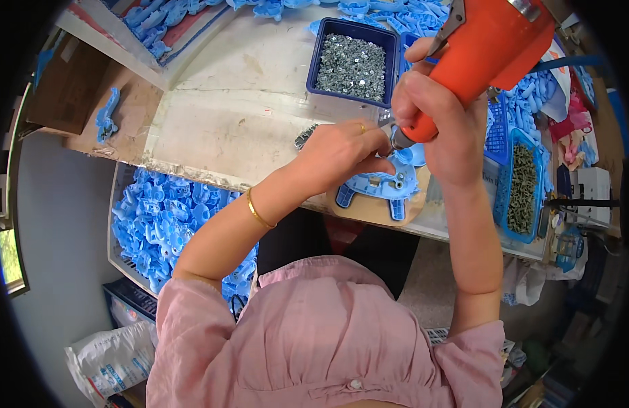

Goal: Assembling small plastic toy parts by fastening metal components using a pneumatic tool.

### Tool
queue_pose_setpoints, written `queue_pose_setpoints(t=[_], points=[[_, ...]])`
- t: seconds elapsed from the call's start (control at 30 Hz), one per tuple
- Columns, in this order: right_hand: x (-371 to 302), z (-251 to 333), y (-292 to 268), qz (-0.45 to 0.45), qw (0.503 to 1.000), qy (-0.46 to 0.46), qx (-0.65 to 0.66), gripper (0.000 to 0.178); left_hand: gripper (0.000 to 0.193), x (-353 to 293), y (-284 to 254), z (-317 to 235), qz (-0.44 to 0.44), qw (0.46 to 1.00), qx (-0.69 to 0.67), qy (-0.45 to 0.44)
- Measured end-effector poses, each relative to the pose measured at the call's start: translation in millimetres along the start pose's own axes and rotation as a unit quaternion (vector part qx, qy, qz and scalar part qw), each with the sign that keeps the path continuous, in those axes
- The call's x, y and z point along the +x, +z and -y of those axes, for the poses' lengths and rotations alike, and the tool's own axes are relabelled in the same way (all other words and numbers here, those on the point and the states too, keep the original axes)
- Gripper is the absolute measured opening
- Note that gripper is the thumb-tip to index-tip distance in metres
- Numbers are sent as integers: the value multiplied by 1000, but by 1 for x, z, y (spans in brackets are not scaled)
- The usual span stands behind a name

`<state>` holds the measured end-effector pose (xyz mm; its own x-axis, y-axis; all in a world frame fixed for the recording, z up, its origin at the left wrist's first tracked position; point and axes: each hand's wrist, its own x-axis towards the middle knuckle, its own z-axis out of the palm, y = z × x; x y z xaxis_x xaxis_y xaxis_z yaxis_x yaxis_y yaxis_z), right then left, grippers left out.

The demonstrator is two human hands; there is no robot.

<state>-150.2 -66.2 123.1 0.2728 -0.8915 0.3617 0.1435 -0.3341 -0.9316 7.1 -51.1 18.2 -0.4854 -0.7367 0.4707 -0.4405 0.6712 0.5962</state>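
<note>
An orange power screwdriver (494, 51) is gripped in my right hand (440, 112), tilted so that its bit points down and to the left. The bit's tip reaches a blue molded plastic part (375, 185) on the near edge of the table. This part has two leg-like ends toward me and small metal pieces set in it. My left hand (338, 153) is closed over the part's far side, thumb and fingers drawn together beside the bit. What sits between those fingertips is hidden. Next to my left hand lies a small pile of metal pieces (305, 137).
Behind my hands stands a dark blue bin of small metal pieces (348, 66). A blue basket of screws (522, 190) is at the right. Blue parts fill a crate (171, 224) below the table's left edge. One blue part (107, 117) lies on cardboard at the left.
</note>
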Motion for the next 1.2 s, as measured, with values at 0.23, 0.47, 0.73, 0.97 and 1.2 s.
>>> queue_pose_setpoints(t=[0.23, 0.47, 0.73, 0.97, 1.2], points=[[-6, -5, 2, 13, 1000, -7, -10, 33, 27, -3, -3, -8, -4, 999, 23, 25], [-12, -13, 2, 42, 999, 1, 2, 30, 33, -12, -4, -13, 48, 998, 38, 17], [-28, -43, 16, -14, 999, 43, 28, 28, 68, -27, -10, -6, 27, 993, 119, -6], [-28, -63, 18, -32, 999, 28, 16, 25, 71, -38, -1, 0, 37, 990, 133, -29], [-32, -71, 19, -50, 999, 17, -5, 25, 69, -40, 2, 0, 36, 989, 135, -38]])
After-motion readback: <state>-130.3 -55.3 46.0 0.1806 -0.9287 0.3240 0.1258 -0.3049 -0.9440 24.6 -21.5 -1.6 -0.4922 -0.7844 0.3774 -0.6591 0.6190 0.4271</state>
